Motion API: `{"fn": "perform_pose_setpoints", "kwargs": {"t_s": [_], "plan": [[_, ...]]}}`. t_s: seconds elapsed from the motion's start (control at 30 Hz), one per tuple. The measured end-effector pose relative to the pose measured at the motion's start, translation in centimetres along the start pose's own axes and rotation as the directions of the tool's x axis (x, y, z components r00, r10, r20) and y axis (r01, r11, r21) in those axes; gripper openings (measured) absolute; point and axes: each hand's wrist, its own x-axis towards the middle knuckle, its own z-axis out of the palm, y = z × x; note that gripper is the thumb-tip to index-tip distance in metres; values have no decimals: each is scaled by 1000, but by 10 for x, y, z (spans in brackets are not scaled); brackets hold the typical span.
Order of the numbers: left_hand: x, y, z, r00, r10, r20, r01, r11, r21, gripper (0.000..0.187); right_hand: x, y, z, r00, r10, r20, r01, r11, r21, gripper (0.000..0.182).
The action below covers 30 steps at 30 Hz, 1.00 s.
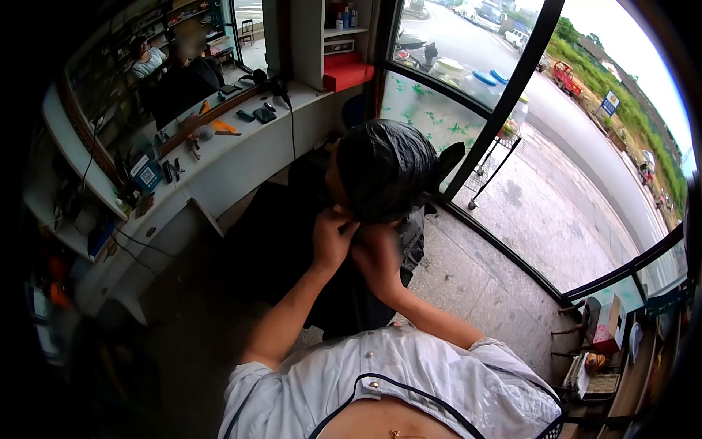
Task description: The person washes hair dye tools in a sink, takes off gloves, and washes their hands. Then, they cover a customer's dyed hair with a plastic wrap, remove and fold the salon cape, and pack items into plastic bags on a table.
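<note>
A seated person wears a shiny black plastic head covering [387, 172], knotted at the back, and a black cape [267, 238] over the body. Close under the covering's lower edge, by the person's jaw or ear, is my left hand [333, 238], its fingers bent and pinched together. What lies between those fingertips is too small to make out. Beside it, against the side of the neck, my right hand [376, 256] points inward. Its fingers are mostly hidden and part of it is blurred, so its grip cannot be told.
To the left, a white counter [212, 146] carries an orange-handled tool [223, 127], a hair dryer [278, 88] and small dark items, below a large mirror [168, 66]. A red box [349, 72] sits by the shelf. Glass doors [504, 95] stand at right; chairs [585, 322] lie lower right.
</note>
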Motion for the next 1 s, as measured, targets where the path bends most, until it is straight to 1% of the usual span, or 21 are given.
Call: {"fn": "perform_pose_setpoints", "kwargs": {"t_s": [0.07,0.1,0.13,0.17,0.33,0.43,0.47,0.5,0.53,0.57,0.63,0.67,0.7,0.73,0.77,0.8,0.87,0.9,0.93,0.97,1.0], "plan": [[-7,-6,13,984,-64,-164,32,981,-191,13,6,-11,-1,941,-270,202,329,870,-367,38],[-8,-9,16,986,-59,-156,28,981,-192,13,8,-10,2,945,-251,210,314,876,-366,45],[-8,-12,15,957,-288,-41,230,834,-501,14,14,-9,1,946,-252,204,312,875,-369,45],[-9,-15,14,878,-457,143,408,557,-723,15,19,-10,1,926,-286,247,364,851,-378,45],[-14,-3,0,843,-482,237,519,617,-591,18,9,9,5,912,-330,242,405,815,-415,44],[-20,-13,-3,869,-420,262,490,663,-566,18,8,11,-8,938,-251,239,327,872,-365,39],[-19,-19,-5,898,-369,239,437,698,-567,18,10,8,-9,983,-154,102,172,964,-201,31],[-16,-11,-16,849,-437,297,526,633,-569,18,10,6,-8,999,-29,-19,29,1000,-6,22],[-14,-15,-18,849,-427,311,527,634,-566,18,8,10,-5,999,-26,-33,25,1000,-14,22],[-12,-20,-19,801,-461,383,598,570,-564,19,3,18,1,976,212,-59,-198,964,180,18],[-10,-20,-13,678,-455,577,735,424,-530,23,6,9,0,849,512,132,-496,684,535,13],[-10,-20,-8,677,-450,582,736,423,-529,23,7,5,0,740,635,221,-597,470,650,12],[-11,-21,-1,689,-350,635,725,347,-595,23,12,1,0,585,720,372,-668,169,725,14],[-11,-21,3,699,-244,672,715,262,-648,23,16,-1,1,422,731,536,-667,-150,730,16],[-10,-20,5,698,-237,676,716,265,-646,23,11,35,6,452,613,648,-696,-212,686,18],[-8,-19,6,710,-222,668,704,246,-666,23,11,30,2,459,615,641,-689,-209,694,18],[-4,-20,12,720,-194,666,694,227,-684,23,12,20,-12,406,539,738,-823,-137,552,21],[-5,-23,16,761,-282,584,648,305,-698,22,9,14,-16,414,547,727,-815,-133,564,21],[-7,-25,21,794,-359,491,605,384,-698,22,5,8,-18,481,656,581,-820,102,563,24],[-9,-27,25,790,-349,505,612,384,-691,22,0,5,-19,556,720,415,-799,327,504,28],[-9,-22,26,838,-403,367,543,553,-633,20,-5,3,-23,559,724,403,-793,328,513,28]]}}
